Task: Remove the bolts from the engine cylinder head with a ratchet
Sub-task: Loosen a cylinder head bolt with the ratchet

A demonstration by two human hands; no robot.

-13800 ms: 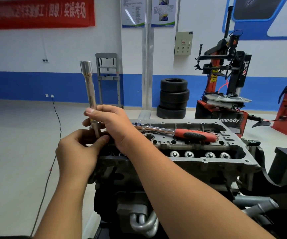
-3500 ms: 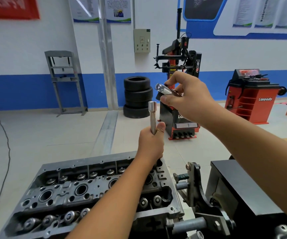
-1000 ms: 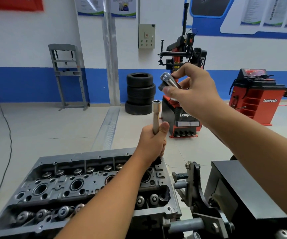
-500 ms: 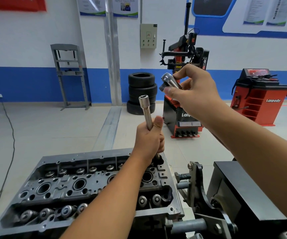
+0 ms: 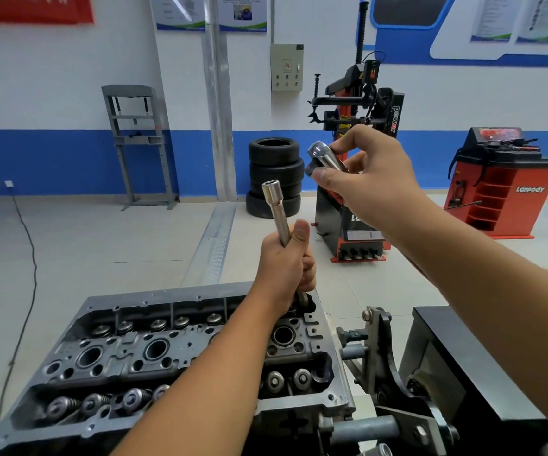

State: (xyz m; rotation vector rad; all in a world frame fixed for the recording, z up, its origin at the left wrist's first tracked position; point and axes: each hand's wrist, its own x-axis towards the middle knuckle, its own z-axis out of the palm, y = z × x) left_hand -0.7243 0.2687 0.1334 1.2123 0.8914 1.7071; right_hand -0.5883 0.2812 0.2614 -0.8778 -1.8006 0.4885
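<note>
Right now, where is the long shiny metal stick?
In the head view, the long extension bar stands near the middle, gripped in the left hand, its lower end down at the cylinder head's far right corner, just below the ratchet head.

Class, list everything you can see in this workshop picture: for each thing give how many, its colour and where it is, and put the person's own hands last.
cylinder head: one, grey metal, bottom left on a stand
extension bar: one, silver, tilted, lower end in the head's far right corner
ratchet: one, silver head showing, held above the bar
tyres: one stack, black, by the blue wall stripe
tyre changer: one, red and black, behind the right hand
red machine: one, red and black, far right
grey frame: one, grey, against the left wall
control box: one, beige, on the wall
cable: one, black, on the floor at left
left hand: grips the bar
right hand: holds the ratchet
</note>
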